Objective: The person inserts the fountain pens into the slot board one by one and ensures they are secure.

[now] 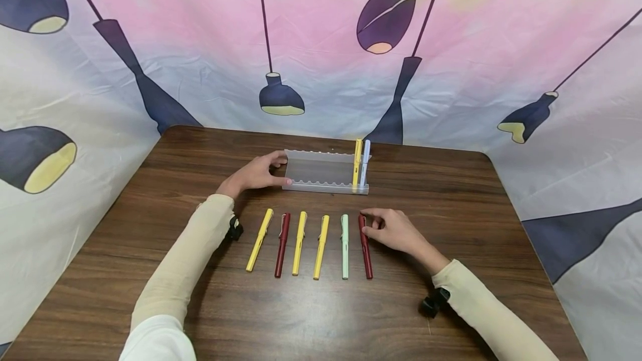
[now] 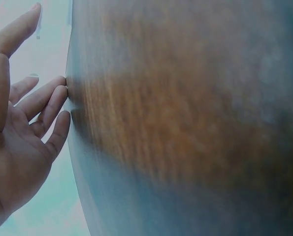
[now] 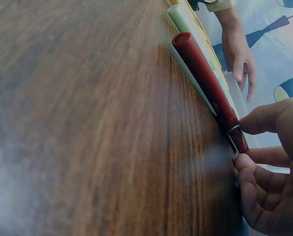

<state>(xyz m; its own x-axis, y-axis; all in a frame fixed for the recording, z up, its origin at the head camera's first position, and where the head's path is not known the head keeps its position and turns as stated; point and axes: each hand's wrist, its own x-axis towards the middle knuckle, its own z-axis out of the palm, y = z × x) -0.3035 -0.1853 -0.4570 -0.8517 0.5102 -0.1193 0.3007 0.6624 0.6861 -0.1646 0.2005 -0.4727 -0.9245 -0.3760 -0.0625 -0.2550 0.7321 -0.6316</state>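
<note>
My left hand (image 1: 257,172) holds the left end of a clear plastic pen rack (image 1: 321,170), thumb at its front corner and index finger at its back corner. In the left wrist view, other fingertips of this hand (image 2: 35,115) meet the tabletop. A yellow pen (image 1: 356,166) and a pale blue pen (image 1: 365,165) stand side by side in the rack's right end. My right hand (image 1: 396,230) pinches the clip end of a dark red pen (image 1: 366,252); the right wrist view shows thumb and fingers around that pen (image 3: 205,78). A mint green pen (image 1: 345,247) lies just left of it.
Left of the green pen, a row holds two yellow pens (image 1: 321,247) (image 1: 299,244), another dark red pen (image 1: 282,245) and a yellow pen (image 1: 259,240) at the end. The brown wooden table (image 1: 426,183) ends near a curtain (image 1: 210,60) printed with lamps.
</note>
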